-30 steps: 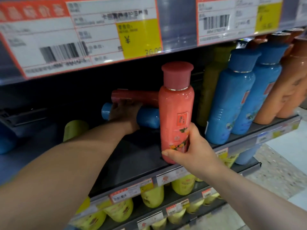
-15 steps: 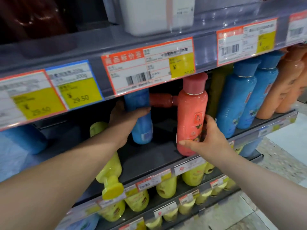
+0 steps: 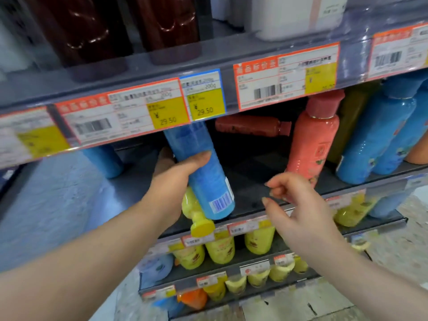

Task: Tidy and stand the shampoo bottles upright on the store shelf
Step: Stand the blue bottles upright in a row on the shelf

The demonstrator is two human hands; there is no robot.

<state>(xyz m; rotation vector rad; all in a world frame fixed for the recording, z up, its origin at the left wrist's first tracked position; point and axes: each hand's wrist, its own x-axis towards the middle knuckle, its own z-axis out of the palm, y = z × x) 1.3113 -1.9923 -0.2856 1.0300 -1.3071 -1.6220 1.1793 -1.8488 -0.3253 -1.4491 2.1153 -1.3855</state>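
My left hand (image 3: 172,179) grips a blue shampoo bottle (image 3: 203,172) around its middle, tilted, barcode end toward me, top hidden behind the price strip. My right hand (image 3: 296,200) hovers open in front of the shelf edge, holding nothing, just left of an upright coral bottle (image 3: 312,137). A red bottle (image 3: 250,126) lies on its side at the back of the shelf. A yellow bottle (image 3: 196,214) lies on the shelf with its cap over the front edge, below the blue one. Upright blue bottles (image 3: 375,135) stand to the right.
A price-tag strip (image 3: 166,107) on the shelf above overhangs the working shelf (image 3: 250,186). Dark brown bottles (image 3: 92,31) stand on that upper shelf. Yellow bottles (image 3: 220,249) fill the lower shelves. Another blue bottle (image 3: 104,158) stands at the back left.
My right hand has let go of the coral bottle and drawn back toward me. My left hand has brought the blue bottle forward and lower. The view has tilted up.
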